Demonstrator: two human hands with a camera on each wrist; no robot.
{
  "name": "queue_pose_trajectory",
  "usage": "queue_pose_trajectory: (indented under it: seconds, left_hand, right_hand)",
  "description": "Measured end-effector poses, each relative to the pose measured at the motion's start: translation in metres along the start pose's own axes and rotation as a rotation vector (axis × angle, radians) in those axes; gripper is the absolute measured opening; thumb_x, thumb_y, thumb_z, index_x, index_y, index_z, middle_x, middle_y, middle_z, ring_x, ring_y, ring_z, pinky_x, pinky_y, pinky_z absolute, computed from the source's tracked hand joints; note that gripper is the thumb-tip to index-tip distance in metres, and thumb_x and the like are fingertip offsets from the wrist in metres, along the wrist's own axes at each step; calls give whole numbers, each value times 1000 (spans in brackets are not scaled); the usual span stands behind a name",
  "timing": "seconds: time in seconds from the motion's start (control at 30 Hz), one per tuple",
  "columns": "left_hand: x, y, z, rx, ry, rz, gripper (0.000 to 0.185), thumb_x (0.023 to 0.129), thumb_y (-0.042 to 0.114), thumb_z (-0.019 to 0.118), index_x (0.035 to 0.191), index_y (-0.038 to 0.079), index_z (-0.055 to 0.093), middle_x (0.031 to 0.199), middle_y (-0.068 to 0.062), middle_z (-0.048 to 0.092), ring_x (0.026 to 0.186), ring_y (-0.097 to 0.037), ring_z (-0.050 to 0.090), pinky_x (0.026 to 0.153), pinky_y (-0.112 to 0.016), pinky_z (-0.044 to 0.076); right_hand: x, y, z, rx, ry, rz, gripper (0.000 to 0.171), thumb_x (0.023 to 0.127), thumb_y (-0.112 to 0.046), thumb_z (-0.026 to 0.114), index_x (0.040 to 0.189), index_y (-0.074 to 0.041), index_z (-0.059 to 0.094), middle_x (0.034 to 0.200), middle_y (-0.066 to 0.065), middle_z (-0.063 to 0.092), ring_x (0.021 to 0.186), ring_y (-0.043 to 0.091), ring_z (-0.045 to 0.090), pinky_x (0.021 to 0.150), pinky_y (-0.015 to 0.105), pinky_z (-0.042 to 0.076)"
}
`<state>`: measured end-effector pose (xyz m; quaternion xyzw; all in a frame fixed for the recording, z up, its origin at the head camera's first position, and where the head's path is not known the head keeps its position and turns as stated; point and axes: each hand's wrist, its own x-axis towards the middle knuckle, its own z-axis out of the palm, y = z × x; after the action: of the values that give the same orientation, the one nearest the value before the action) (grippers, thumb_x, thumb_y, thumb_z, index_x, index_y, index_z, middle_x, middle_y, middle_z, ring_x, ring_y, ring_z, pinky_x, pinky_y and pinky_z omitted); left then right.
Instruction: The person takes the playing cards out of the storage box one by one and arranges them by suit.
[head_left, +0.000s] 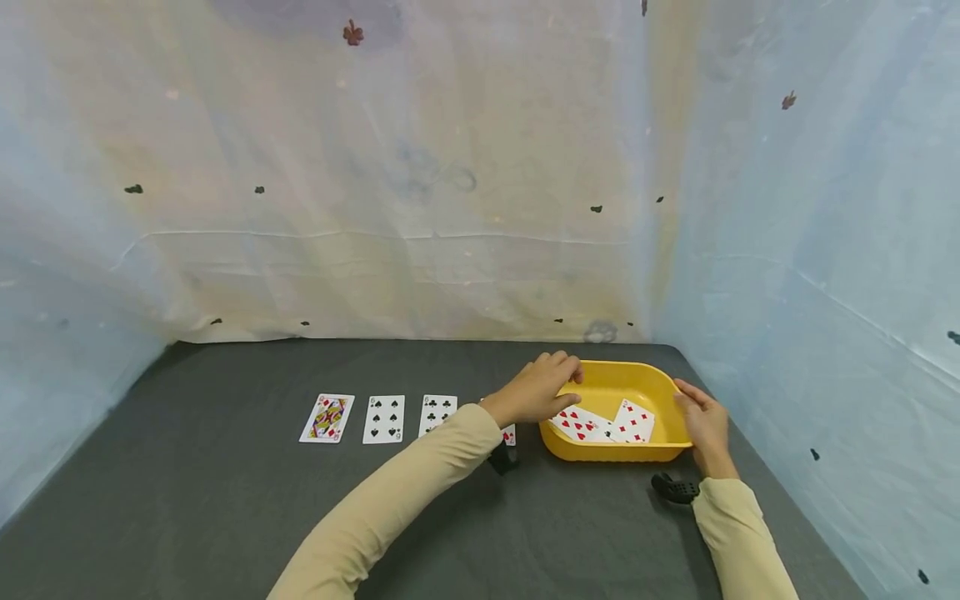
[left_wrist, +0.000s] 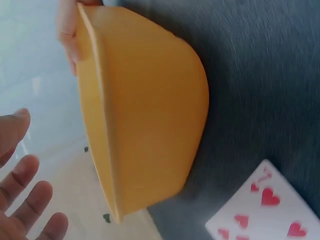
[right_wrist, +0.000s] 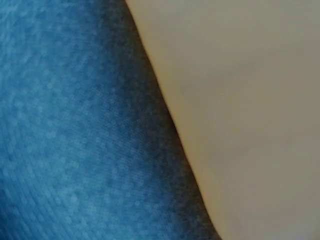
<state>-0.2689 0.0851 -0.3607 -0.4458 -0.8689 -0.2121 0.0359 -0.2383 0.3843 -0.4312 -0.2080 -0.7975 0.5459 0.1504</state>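
At the right of the table stands a yellow plastic basin (head_left: pixel 617 452), with several playing cards (head_left: pixel 633 422) lying inside. My right hand (head_left: pixel 705 423) grips the basin's right rim, the thumb at the near corner. Over the left rim is my left hand (head_left: pixel 536 389), its fingers loosely bent and nothing between them; the left wrist view shows these fingers (left_wrist: pixel 37 197) apart from the basin wall (left_wrist: pixel 150 115). A seven of hearts (left_wrist: pixel 270 210) lies on the cloth beside the basin, mostly behind my left wrist in the head view. The right wrist view is blurred, with a pale surface close up.
Left of the basin, a queen of diamonds (head_left: pixel 327 418), a six of spades (head_left: pixel 384 419) and a six of clubs (head_left: pixel 438 412) lie face up in a row. Dark cloth covers the table (head_left: pixel 187 500). Pale sheets (head_left: pixel 420 167) hang behind it and at both sides.
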Motion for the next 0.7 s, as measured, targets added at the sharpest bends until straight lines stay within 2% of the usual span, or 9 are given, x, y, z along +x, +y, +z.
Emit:
queue_pose_trajectory:
  seconds: [0.13,0.3,0.5,0.7]
  left_hand:
    - [6,3,1,171,-54,16,29,96,30,63,119,17,52,109,2,48,97,-17,43,78,-28,37]
    - [12,8,6,355,-110,69,38,94,32,66,125,18,49,116,1,47,100,-17,44,83,-29,39]
    - [20,14,15,496,-149,101,44,92,37,66,127,20,46,121,1,44,107,-17,43,91,-32,40]
    - [25,17,24,633,-179,85,48,91,41,66,128,23,43,122,2,43,104,-15,42,84,-28,40]
  right_hand:
    - [0,-1,1,2,3,10,42,103,-23,46,142,-6,49,144,18,44,112,27,52,65,11,46]
    - [-2,-1,0,2,3,-21,42,103,-23,47,141,-5,51,141,19,47,99,15,56,67,12,48]
    - [-3,0,-1,25,-6,-35,42,103,-23,46,141,-4,50,140,20,47,83,-1,54,69,16,50]
    - [-5,-1,0,29,-9,-27,42,103,-23,47,141,-5,49,141,20,46,86,3,56,69,16,50]
